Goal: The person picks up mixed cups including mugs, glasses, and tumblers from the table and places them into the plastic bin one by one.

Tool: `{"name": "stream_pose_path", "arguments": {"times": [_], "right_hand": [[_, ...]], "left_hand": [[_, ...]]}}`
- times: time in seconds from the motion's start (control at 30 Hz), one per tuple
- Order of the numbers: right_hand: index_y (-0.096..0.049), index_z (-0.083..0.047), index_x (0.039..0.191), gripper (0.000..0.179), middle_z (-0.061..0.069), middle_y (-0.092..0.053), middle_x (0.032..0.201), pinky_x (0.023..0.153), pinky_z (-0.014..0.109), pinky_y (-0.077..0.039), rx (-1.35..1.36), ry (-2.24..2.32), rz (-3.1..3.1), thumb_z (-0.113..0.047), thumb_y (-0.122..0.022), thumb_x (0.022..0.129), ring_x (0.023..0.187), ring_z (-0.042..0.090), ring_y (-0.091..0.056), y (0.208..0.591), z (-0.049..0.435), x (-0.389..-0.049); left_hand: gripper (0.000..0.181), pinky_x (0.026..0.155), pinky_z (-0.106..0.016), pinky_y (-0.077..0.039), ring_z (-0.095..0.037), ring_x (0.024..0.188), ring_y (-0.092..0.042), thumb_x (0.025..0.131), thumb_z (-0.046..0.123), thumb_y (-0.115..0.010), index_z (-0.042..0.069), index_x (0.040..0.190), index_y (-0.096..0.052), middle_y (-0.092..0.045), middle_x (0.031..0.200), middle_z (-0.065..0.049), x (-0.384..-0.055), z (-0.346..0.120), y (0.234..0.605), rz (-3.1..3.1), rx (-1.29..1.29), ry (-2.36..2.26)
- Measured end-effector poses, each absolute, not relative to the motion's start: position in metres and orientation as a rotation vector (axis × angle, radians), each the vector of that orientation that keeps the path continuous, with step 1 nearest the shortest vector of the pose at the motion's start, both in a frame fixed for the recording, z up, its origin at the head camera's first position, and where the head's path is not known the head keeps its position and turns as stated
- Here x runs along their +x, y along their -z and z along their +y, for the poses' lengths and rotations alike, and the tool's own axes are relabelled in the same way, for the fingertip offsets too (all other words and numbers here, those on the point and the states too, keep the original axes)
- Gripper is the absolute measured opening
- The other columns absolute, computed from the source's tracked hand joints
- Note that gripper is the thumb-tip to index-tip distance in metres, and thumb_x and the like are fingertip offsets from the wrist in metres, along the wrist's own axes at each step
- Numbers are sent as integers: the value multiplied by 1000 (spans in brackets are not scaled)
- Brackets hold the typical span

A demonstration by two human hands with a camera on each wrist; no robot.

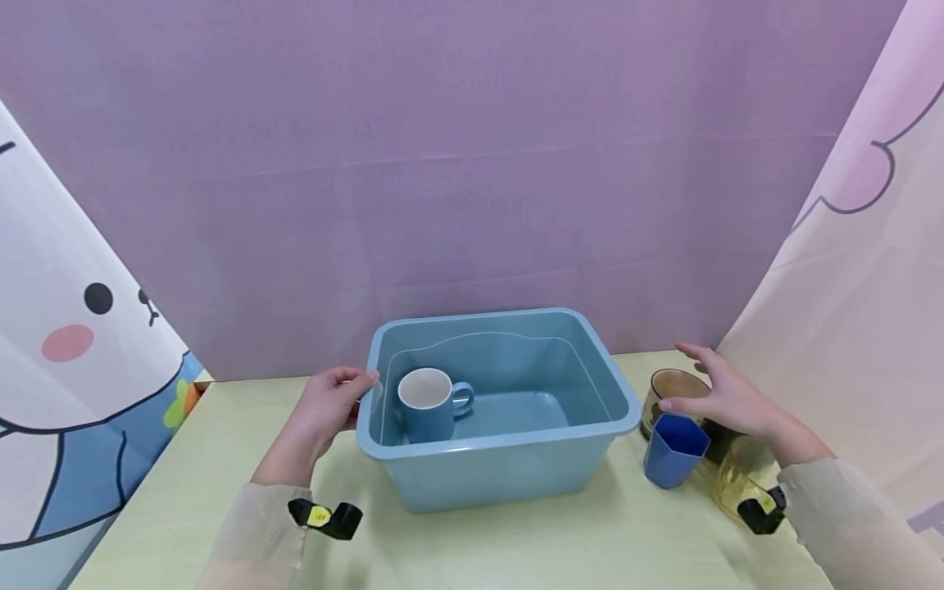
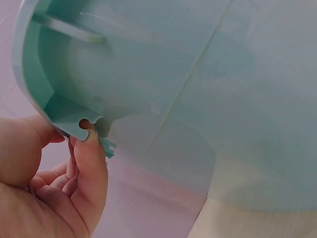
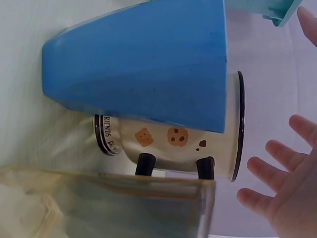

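- Sleeves (image 1: 254, 533), pale, with small black cameras (image 1: 347, 521) strapped at both wrists.
- Counter (image 1: 516, 549), pale yellow-green, under all the vessels.
- Glass (image 1: 730, 489), see-through yellow, at the right, partly hidden behind the right wrist's camera.
- Tub (image 1: 494, 477), blue, mid-counter, its open top facing up.
- Cup (image 1: 673, 456), darker blue with flat sides, upright between tub and glass.
- Hands: the left hand (image 1: 328, 407) pinches the tub's rim at its left end, thumb on top and fingers below; the right hand (image 1: 730, 401) is spread wide beside the enamel mug (image 3: 173, 156), holding nothing.
- Mug (image 1: 430, 419), blue with a white inside, upright in the tub's left part, handle pointing right.
- That enamel mug, cream with a dark rim and biscuit prints, just behind the cup.
- Cloth (image 1: 472, 164), purple, hanging across the back.
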State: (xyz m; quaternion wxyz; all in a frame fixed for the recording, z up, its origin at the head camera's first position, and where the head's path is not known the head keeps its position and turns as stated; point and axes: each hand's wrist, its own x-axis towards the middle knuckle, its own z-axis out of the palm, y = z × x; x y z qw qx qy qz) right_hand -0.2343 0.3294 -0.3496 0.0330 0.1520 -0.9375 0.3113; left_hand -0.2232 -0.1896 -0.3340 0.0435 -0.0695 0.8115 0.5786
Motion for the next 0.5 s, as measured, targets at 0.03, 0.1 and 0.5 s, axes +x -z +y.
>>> {"name": "stream_pose_path", "arguments": {"times": [0.03, 0.1, 0.5], "right_hand": [[-16, 0, 148, 97, 28, -24, 149, 93, 69, -32, 469, -957, -2886, -33, -75, 79, 127, 55, -29, 350, 330, -235], [-16, 0, 148, 97, 28, -24, 149, 93, 69, -32, 473, -947, -2887, -33, -75, 79, 126, 55, -29, 352, 331, -235], [-19, 5, 147, 100, 31, -26, 146, 93, 68, -32, 492, -890, -2863, -34, -78, 75, 125, 53, -31, 360, 332, -240]], "left_hand": [[49, 72, -30, -56, -15, 74, -60, 94, 38, -55, 1, 127, -51, -61, 100, -10, -223, -190, 334, 2481, -211, -1771], [49, 72, -30, -56, -14, 73, -60, 94, 38, -56, 0, 126, -52, -60, 98, -9, -223, -190, 334, 2479, -208, -1775], [49, 70, -29, -56, -14, 71, -60, 94, 38, -56, 0, 125, -52, -61, 94, -7, -223, -190, 335, 2479, -205, -1780]]}}
